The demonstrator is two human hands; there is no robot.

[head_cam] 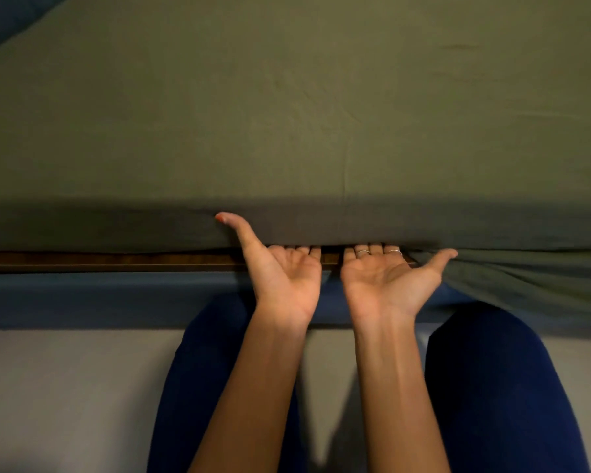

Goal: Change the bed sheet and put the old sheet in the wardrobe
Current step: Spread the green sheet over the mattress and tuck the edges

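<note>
An olive-green sheet (304, 107) covers the mattress and fills the upper half of the view. Both hands are palm up at the mattress's near edge, side by side. My left hand (284, 271) has its fingertips pushed under the mattress, and its thumb presses against the sheet on the mattress side. My right hand (386, 274) also has its straight fingers under the mattress edge, with rings showing on two of them. Right of that hand, a loose part of the sheet (526, 285) hangs down over the bed base. The fingertips of both hands are hidden.
A brown wooden strip (99, 261) of the bed frame shows under the mattress at left, above a blue padded base (82, 298). My knees in dark blue trousers (492, 387) rest on the grey floor (65, 397). A blue cloth (4, 15) lies at the top left corner.
</note>
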